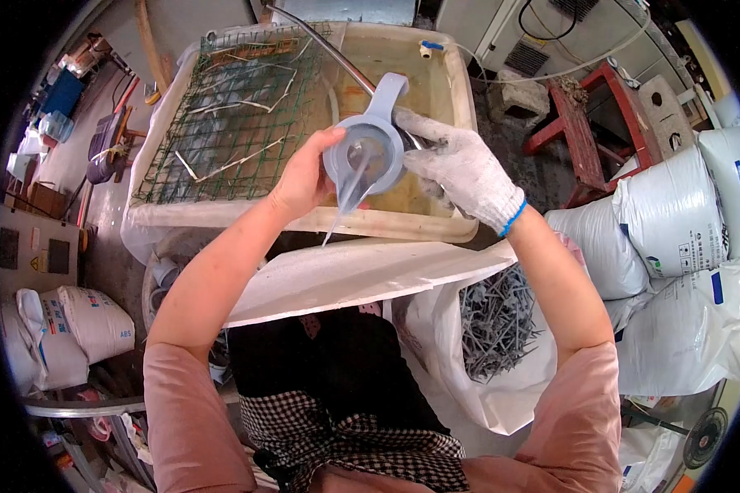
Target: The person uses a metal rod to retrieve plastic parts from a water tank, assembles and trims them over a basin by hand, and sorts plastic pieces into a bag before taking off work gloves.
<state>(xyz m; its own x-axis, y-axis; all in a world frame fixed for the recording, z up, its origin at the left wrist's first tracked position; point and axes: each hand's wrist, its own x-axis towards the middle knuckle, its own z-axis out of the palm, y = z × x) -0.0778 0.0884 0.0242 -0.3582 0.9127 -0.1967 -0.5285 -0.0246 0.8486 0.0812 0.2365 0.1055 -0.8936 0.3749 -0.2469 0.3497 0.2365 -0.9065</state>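
Over the front of the water tub, a blue-grey plastic jug [392, 99] with a loop handle and a pointed spout is held between both hands. Its round opening faces me, and a thin tapering plastic spike sticks out past the spout. My bare left hand [302, 177] grips the jug's left rim, thumb on top. On the right side, my right hand [460, 164], in a white knit glove with a blue cuff, has its fingers curled at the jug's edge. A metal rod [325, 45] passes behind the jug; whether the glove touches it is hidden.
A white tub [160, 215] of water stands ahead, green wire mesh [238, 107] over its left part. Below my arms lies a white board [370, 275]. An open sack holds grey spiky plastic pieces [497, 324]. Full white sacks [670, 218] and a red stand [580, 131] are at right.
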